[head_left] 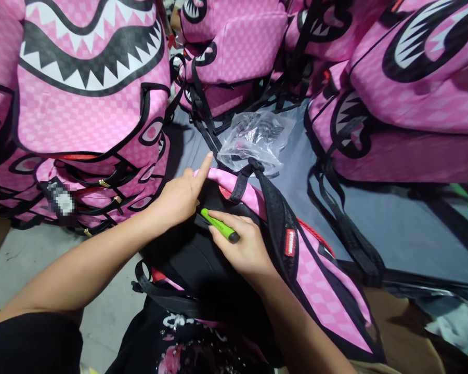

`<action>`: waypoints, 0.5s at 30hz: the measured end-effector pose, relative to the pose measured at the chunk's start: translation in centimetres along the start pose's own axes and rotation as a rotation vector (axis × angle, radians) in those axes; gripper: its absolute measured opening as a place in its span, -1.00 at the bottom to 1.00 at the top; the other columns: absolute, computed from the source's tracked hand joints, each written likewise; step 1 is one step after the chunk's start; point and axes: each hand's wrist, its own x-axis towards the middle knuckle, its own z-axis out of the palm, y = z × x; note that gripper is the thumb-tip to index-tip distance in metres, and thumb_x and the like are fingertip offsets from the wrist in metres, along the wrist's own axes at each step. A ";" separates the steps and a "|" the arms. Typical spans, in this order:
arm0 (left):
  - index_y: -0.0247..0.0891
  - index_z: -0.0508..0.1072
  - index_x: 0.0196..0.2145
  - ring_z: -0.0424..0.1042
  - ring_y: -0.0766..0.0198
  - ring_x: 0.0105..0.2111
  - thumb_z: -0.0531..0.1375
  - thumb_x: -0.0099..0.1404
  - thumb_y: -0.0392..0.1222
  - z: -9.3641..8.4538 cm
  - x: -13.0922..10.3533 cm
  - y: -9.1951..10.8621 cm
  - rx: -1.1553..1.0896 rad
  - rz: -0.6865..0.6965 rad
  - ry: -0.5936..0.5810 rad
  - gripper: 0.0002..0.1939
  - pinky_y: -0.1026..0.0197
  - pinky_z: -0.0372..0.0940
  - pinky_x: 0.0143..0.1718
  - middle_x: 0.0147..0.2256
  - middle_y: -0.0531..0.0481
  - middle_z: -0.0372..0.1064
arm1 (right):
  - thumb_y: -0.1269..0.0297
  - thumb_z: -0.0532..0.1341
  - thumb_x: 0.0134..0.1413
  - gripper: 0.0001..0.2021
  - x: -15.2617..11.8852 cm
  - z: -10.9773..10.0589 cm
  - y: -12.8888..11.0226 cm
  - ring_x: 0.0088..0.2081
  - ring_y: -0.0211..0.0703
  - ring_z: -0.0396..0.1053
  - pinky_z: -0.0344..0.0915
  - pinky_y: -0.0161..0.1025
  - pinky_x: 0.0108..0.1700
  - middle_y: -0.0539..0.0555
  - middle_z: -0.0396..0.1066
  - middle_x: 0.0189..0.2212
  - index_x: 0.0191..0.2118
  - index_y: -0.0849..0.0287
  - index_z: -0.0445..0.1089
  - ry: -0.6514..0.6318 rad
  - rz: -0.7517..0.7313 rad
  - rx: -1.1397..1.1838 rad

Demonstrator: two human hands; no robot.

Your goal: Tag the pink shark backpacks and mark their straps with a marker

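A pink checkered backpack (315, 280) with black straps lies in front of me, its black back panel facing up. My right hand (242, 241) holds a green tool with a black end (220, 225), its far tip at the black panel. At the bag's upper edge rests my left hand (183, 195), index finger stretched out along the pink rim and the other fingers curled on the black fabric. Whether those curled fingers pinch any fabric is hidden. Just beyond the bag's top loop sits a clear plastic bag (257, 140) with dark items inside.
Stacked pink backpacks with shark mouths (89, 67) stand at the left. More are piled at the back (237, 47) and right (421, 98), with loose black straps (343, 223) on the grey table (405, 223). Brown cardboard (398, 322) is at the lower right.
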 end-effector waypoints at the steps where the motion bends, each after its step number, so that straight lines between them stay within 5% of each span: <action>1: -0.17 -0.60 0.35 0.45 0.13 -0.21 0.14 0.22 -0.33 0.1 0.0 0.0 0.013 -0.004 -0.005 0.06 0.21 0.30 -0.28 -0.05 -0.19 0.25 | 0.35 0.22 0.11 -0.74 0.1 0.1 -0.1 -0.18 -0.09 0.51 0.35 -0.12 -0.06 0.01 0.56 -0.15 -0.07 0.03 0.52 -0.017 -0.012 -0.006; 15: -0.20 -0.56 0.36 0.46 0.14 -0.25 0.10 0.24 -0.35 0.6 0.3 0.1 0.041 -0.001 -0.002 0.00 0.23 0.30 -0.34 -0.07 -0.20 0.24 | 0.36 0.20 0.11 -0.75 0.3 0.9 0.0 -0.21 -0.07 0.51 0.31 -0.10 -0.10 0.07 0.57 -0.19 -0.10 0.09 0.51 0.050 -0.088 -0.158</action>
